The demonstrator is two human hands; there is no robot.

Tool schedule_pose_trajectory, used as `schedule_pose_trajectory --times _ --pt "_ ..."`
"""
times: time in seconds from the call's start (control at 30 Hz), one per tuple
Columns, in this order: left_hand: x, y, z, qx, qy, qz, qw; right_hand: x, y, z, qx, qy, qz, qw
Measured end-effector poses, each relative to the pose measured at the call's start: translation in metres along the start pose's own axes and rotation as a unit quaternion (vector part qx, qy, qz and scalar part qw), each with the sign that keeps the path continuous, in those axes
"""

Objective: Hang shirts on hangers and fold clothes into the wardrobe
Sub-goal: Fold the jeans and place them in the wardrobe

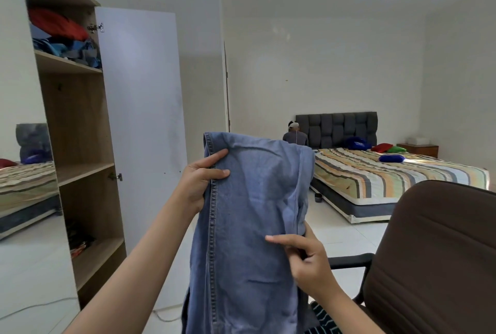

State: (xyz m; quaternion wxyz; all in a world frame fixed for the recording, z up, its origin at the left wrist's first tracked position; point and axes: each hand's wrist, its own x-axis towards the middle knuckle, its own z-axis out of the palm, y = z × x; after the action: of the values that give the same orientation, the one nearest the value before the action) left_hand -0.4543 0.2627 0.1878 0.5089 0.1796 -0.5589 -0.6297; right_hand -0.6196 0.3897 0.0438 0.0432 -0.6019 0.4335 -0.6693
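A pair of blue denim jeans (249, 215) hangs folded lengthwise in front of me. My left hand (200, 180) grips its stitched left seam near the top, thumb across the front. My right hand (303, 258) pinches the right edge lower down, index finger stretched across the cloth. The wooden wardrobe (80, 129) stands at the left, its white door (142, 124) swung open. Its top shelf holds a heap of red and blue clothes (64, 38); the middle shelves look bare, and some dark items lie in the lowest one (77, 239).
A brown office chair (434, 258) stands close at my right, with striped cloth (324, 317) below it. A bed (389, 175) with striped bedding and coloured pillows fills the far right; a person (294, 136) sits by its headboard. A mirror (24, 172) and a floor cable (32, 306) are at left.
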Motion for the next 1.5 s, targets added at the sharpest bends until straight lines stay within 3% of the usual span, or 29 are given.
schedule_pose_trajectory --times 0.3,0.5,0.73,0.93,1.1,1.2,1.33,1.5 --pt "0.003 -0.014 -0.030 -0.037 0.003 -0.032 0.999 0.055 -0.029 -0.017 0.113 0.020 0.044 0.992" --pt "-0.012 -0.056 -0.054 -0.079 -0.073 -0.057 0.993 0.072 -0.039 -0.023 0.163 0.013 0.045 0.986" --pt "-0.037 -0.117 -0.046 -0.152 -0.172 -0.150 0.962 0.073 -0.029 -0.027 0.122 0.012 0.053 0.991" --pt "-0.042 -0.109 -0.028 -0.104 -0.101 -0.149 0.978 0.054 -0.002 -0.038 0.034 0.028 0.072 0.996" --pt "-0.042 -0.088 -0.022 -0.047 -0.135 -0.146 0.979 0.040 0.013 -0.045 0.010 0.036 0.071 0.997" --pt "-0.037 -0.080 -0.018 -0.019 -0.114 -0.114 0.987 0.039 0.018 -0.048 0.032 0.030 0.082 0.996" --pt "-0.026 -0.068 -0.014 -0.003 -0.078 -0.086 0.993 0.023 0.010 -0.052 0.139 -0.026 0.129 0.982" --pt "-0.010 -0.052 -0.018 0.008 -0.040 -0.083 0.996 -0.007 0.013 -0.023 0.050 -0.080 0.112 0.989"
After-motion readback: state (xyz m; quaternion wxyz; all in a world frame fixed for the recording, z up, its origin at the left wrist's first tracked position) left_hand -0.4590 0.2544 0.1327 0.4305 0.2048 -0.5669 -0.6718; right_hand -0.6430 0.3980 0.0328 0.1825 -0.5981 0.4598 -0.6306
